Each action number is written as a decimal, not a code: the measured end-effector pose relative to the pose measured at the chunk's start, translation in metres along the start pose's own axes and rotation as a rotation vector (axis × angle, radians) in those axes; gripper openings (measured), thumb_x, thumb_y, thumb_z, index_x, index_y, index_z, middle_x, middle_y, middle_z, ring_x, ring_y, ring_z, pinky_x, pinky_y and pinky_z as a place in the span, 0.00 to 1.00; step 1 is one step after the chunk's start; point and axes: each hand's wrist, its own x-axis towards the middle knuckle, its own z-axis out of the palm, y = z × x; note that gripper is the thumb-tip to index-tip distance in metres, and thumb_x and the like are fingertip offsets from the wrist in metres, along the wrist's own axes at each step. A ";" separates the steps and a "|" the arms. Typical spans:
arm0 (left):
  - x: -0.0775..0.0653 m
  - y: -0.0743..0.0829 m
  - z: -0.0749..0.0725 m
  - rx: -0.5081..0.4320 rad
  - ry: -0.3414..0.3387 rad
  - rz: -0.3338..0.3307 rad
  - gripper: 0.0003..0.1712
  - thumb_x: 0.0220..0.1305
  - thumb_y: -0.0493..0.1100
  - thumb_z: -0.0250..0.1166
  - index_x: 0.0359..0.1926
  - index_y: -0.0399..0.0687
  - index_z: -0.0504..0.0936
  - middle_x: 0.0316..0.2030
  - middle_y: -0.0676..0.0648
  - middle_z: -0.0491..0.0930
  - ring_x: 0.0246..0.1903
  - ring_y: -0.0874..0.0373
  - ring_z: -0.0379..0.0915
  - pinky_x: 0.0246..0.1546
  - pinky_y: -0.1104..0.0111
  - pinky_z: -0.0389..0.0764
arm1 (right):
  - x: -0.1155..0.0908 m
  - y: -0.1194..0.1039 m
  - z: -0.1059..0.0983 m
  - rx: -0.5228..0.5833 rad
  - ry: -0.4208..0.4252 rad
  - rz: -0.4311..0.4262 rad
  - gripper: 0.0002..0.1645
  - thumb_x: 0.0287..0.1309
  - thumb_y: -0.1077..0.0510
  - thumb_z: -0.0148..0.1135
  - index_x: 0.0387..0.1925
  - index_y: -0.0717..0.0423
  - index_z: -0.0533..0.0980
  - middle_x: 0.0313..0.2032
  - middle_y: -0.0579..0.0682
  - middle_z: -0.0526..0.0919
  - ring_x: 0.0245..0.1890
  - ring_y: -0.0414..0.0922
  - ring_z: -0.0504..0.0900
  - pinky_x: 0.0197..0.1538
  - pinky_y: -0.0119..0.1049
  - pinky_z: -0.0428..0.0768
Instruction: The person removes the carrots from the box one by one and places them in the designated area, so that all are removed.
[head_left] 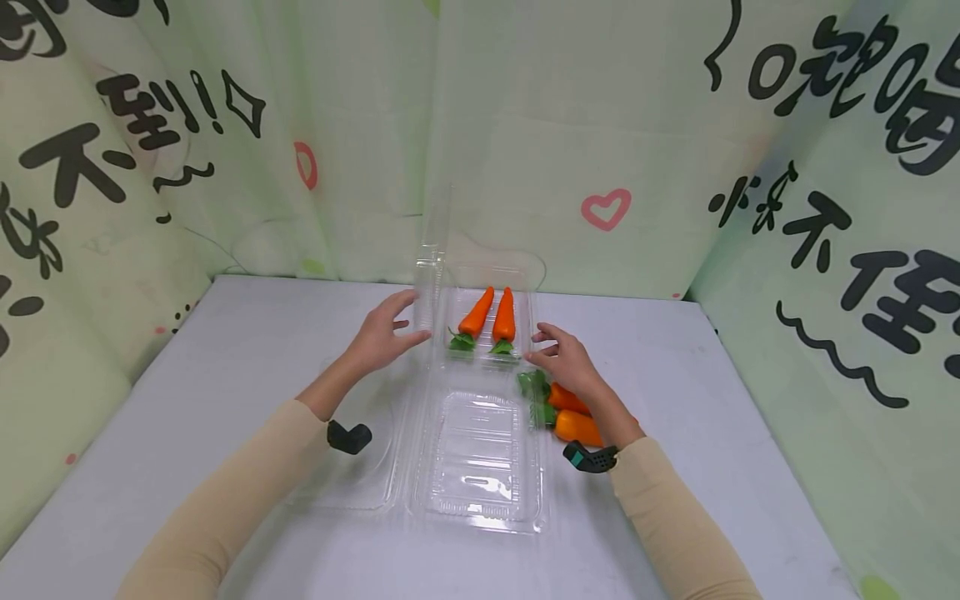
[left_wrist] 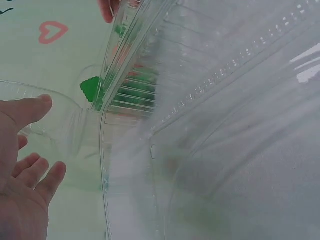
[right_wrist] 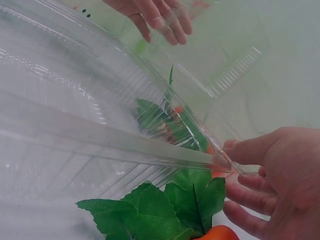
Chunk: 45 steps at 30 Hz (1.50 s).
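Observation:
Two orange carrots (head_left: 475, 315) with green leaves lie side by side in the far clear plastic clamshell box (head_left: 528, 321), whose lid stands raised at its left and back. My left hand (head_left: 384, 335) is beside that box's left side, thumb and fingers spread, holding nothing. At the box's near right corner is my right hand (head_left: 566, 360), thumb and fingers loosely bent around the corner with a gap between them. In the right wrist view, the clear corner (right_wrist: 235, 170) reaches into this gap; whether the fingers touch it I cannot tell.
A second clear clamshell box (head_left: 480, 454) lies opened flat in front, its lid (head_left: 352, 467) to the left. More carrots (head_left: 577, 427) lie beside it under my right wrist, partly hidden. Printed curtains (head_left: 510, 150) hang behind the white table (head_left: 645, 533).

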 end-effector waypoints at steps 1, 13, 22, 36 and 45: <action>0.000 0.000 -0.001 -0.002 0.001 0.002 0.43 0.60 0.44 0.69 0.72 0.44 0.59 0.71 0.42 0.59 0.69 0.46 0.59 0.59 0.56 0.74 | 0.000 0.000 0.000 0.000 0.001 -0.001 0.42 0.64 0.53 0.60 0.74 0.50 0.53 0.64 0.54 0.69 0.60 0.53 0.73 0.60 0.46 0.76; -0.004 -0.003 -0.008 -0.004 0.019 0.002 0.42 0.59 0.46 0.69 0.71 0.48 0.60 0.71 0.43 0.61 0.69 0.43 0.60 0.58 0.55 0.75 | 0.001 0.000 0.000 0.003 0.000 0.006 0.41 0.64 0.54 0.60 0.74 0.50 0.53 0.63 0.54 0.70 0.60 0.53 0.73 0.61 0.46 0.76; -0.009 -0.004 -0.014 -0.016 0.025 -0.007 0.44 0.60 0.46 0.69 0.73 0.47 0.57 0.71 0.42 0.60 0.70 0.45 0.59 0.59 0.54 0.74 | 0.001 0.001 0.000 0.000 -0.001 0.003 0.43 0.64 0.53 0.60 0.74 0.51 0.52 0.64 0.54 0.70 0.60 0.53 0.73 0.61 0.46 0.76; -0.016 -0.010 -0.023 -0.057 0.028 -0.026 0.48 0.58 0.48 0.71 0.73 0.45 0.55 0.72 0.42 0.58 0.70 0.43 0.58 0.60 0.54 0.73 | -0.002 0.000 -0.002 -0.046 0.005 -0.015 0.43 0.62 0.52 0.62 0.73 0.54 0.55 0.54 0.54 0.74 0.48 0.49 0.73 0.45 0.29 0.78; -0.020 -0.014 -0.031 -0.093 0.043 -0.066 0.47 0.60 0.54 0.68 0.74 0.49 0.55 0.72 0.43 0.58 0.70 0.45 0.59 0.61 0.55 0.73 | -0.003 -0.001 -0.002 -0.061 0.005 0.002 0.43 0.62 0.52 0.62 0.73 0.53 0.55 0.55 0.54 0.74 0.48 0.49 0.74 0.48 0.31 0.80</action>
